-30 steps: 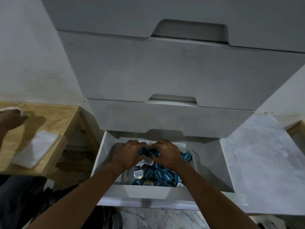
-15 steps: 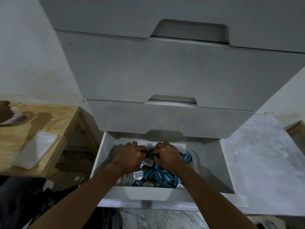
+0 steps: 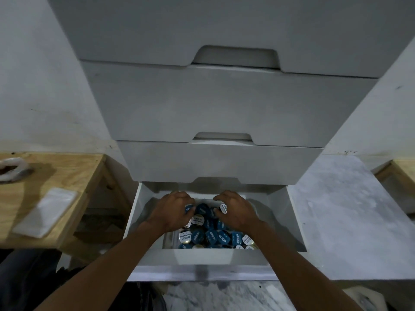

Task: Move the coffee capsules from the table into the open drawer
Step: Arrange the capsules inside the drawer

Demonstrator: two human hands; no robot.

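Curled around a blue-lidded capsule (image 3: 188, 208) at the fingertips: left hand (image 3: 171, 211), palm down, low inside the open drawer (image 3: 202, 255). Pinching a white-lidded capsule (image 3: 223, 208) between thumb and fingers: right hand (image 3: 237, 212), likewise palm down and just across from the left. Between and below both hands, a heap of coffee capsules (image 3: 211, 236), mostly blue lids with white lettering, a few white or pale lids among them, packed close and touching, filling the drawer's middle toward its front wall. Both forearms reaching in from the lower edge, crossing over the drawer's front rim.

Above the drawer, three closed white drawer fronts (image 3: 224, 108) stacked, each with a cut-out handle notch along its top edge. Left of the cabinet, a wooden table (image 3: 67, 176) with a flat white packet (image 3: 46, 213) lying near its front edge and a pale ring-shaped object (image 3: 13, 170) near the far left edge; no capsules visible on the part of the table in view. Right of the cabinet, a grey marbled surface (image 3: 348, 209) and a sliver of another wooden piece (image 3: 402, 176) at the far edge.
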